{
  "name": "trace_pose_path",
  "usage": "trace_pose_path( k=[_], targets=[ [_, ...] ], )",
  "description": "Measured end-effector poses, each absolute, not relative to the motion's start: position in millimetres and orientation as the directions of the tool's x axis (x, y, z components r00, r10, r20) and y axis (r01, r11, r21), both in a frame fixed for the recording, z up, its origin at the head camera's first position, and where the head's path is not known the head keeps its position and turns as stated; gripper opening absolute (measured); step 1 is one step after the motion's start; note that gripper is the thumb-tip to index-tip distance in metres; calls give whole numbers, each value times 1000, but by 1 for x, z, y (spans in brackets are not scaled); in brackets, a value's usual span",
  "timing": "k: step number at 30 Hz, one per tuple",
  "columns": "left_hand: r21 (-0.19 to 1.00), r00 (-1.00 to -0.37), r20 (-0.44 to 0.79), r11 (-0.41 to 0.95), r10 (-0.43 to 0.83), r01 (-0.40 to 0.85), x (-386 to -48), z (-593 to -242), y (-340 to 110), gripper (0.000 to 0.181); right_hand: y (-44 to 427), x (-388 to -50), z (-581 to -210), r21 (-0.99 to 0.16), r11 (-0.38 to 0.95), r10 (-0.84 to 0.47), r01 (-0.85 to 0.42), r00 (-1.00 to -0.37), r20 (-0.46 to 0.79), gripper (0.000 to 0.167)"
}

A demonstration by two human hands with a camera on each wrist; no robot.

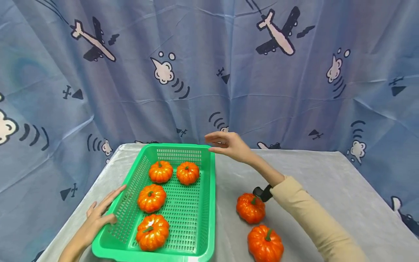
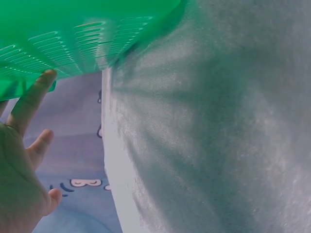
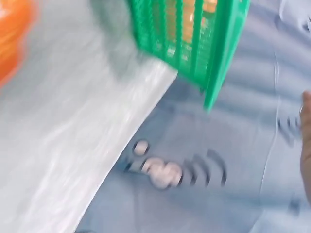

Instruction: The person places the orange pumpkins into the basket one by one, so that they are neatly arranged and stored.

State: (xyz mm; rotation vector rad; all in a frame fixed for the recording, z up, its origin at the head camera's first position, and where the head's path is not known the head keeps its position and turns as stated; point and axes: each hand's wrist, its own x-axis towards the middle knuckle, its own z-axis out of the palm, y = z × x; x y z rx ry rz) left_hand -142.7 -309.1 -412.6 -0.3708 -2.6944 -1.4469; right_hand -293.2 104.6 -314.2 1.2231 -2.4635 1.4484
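The green basket (image 1: 211, 203) holds several orange pumpkins, among them one at the near end (image 1: 152, 233) and one at the far right (image 1: 188, 173). My left hand (image 1: 95, 222) touches its left rim, fingers extended and spread; in the left wrist view a fingertip of that hand (image 2: 22, 174) meets the basket's slotted outer side (image 2: 87, 39). Raised by the basket's far right corner is my right hand (image 1: 230, 145), holding nothing, its fingers bent forward and the thumb apart. Only a sliver of this hand (image 3: 306, 141) shows in the right wrist view, right of the basket (image 3: 194, 48).
Two more pumpkins (image 1: 250, 208) (image 1: 265, 243) lie on the grey-white table (image 1: 314, 174), right of the basket, below and left of my right sleeve (image 1: 314, 218). A blue curtain (image 1: 196, 72) with airplane prints hangs behind the table's far edge.
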Motion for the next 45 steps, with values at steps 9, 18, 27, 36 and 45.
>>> trace_pose_path(
  k=[9,18,27,36,45],
  targets=[
    [802,-970,159,549,185,236,-143,-411,-310,82,221,-253,-325,-877,147,-530,-457,-786,320,46],
    [819,-976,107,539,192,196,-140,-411,-310,81,299,-190,-360,-935,63,-615,-349,-751,239,51],
    [823,-979,44,549,199,149,-140,-413,-312,83,341,-146,-392,-985,-56,-667,-162,-728,157,55],
    [814,-975,43,558,218,161,-142,-415,-315,80,344,-122,-430,-990,-130,-774,48,-629,71,62],
    [821,-974,14,553,228,142,-145,-416,-314,79,307,-119,-445,-996,24,-765,83,-639,-72,69]
  ],
)
